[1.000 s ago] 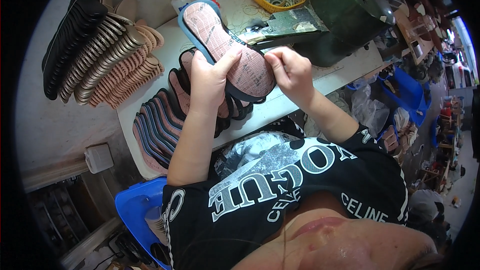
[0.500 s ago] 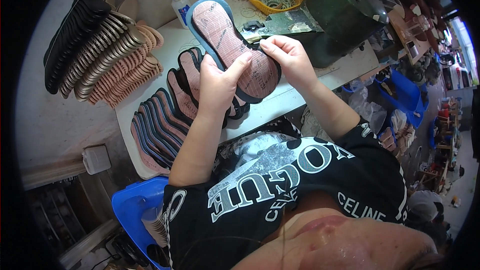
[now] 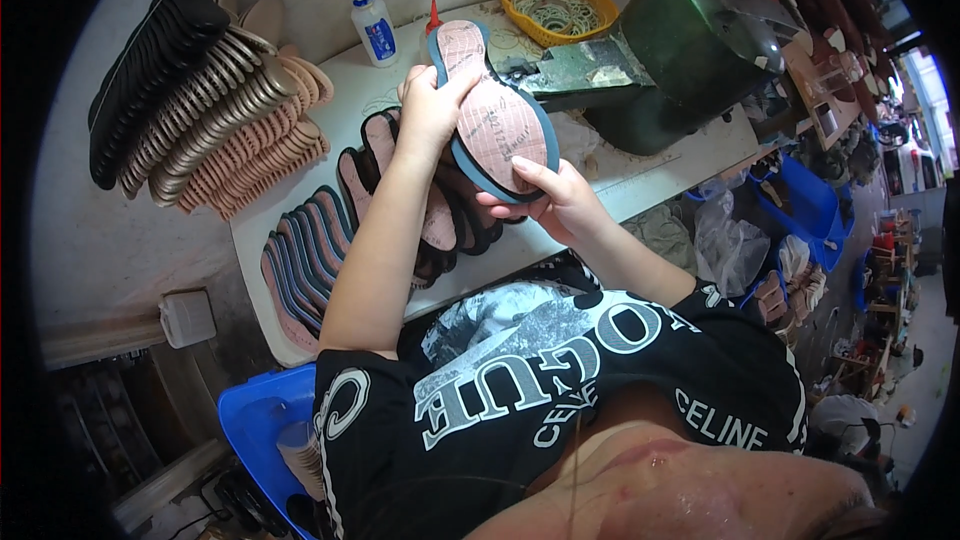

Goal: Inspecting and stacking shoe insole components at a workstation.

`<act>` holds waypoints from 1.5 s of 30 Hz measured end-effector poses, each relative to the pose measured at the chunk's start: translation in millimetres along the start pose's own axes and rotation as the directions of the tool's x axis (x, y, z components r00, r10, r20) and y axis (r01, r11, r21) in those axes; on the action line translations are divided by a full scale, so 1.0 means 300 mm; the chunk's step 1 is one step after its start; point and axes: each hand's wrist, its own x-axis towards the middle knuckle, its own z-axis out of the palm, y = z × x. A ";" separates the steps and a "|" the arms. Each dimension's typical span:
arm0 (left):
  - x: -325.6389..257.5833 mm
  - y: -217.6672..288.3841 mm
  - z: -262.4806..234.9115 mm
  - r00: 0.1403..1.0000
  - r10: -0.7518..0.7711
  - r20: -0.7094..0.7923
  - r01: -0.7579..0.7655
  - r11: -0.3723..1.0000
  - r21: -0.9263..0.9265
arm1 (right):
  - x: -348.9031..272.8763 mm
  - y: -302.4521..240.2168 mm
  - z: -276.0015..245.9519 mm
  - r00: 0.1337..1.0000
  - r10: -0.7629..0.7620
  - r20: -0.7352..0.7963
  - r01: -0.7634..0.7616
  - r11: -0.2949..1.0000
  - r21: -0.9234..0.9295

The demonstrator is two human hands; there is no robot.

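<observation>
A shoe insole (image 3: 503, 130) with a pink patterned face and a blue rim is held up over the white table. My left hand (image 3: 433, 108) grips its narrow upper part, thumb across the pink face. Lower down, my right hand (image 3: 558, 198) pinches the wide end, its thumb on the face and fingers underneath. Similar pink insoles with dark rims (image 3: 380, 175) lie overlapping on the table behind my left forearm. More stand in a slanted row (image 3: 305, 250) at the table's left end.
Stacked black, gold and beige soles (image 3: 200, 90) rest at the far left. A white bottle (image 3: 374, 30) and an orange basket (image 3: 508, 12) of cords stand at the back. The green machine (image 3: 690, 50) occupies the right side. Blue bins (image 3: 262, 400) sit at lower left and right.
The insole has turned and shifted right, its wide end now lower. My left hand has moved up to its narrow part; my right hand has dropped from its side edge to the bottom end.
</observation>
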 end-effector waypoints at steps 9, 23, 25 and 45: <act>0.090 0.061 -0.019 0.909 -0.346 0.234 0.338 0.938 0.073 | 0.073 -0.006 0.004 0.994 -0.097 -0.060 0.101 0.992 0.079; 0.313 0.209 -0.063 0.453 -0.395 0.800 -0.123 0.860 0.495 | 0.162 -0.076 0.043 0.998 -0.038 -0.058 0.046 0.988 0.150; 0.315 0.189 -0.066 0.516 -0.354 0.780 -0.182 0.844 0.504 | 0.165 -0.074 0.040 0.999 -0.012 -0.050 0.019 0.990 0.141; 0.261 0.246 -0.178 0.321 -0.273 0.907 -0.104 0.942 0.321 | 0.146 -0.037 0.068 0.995 -0.099 0.024 0.099 0.995 0.011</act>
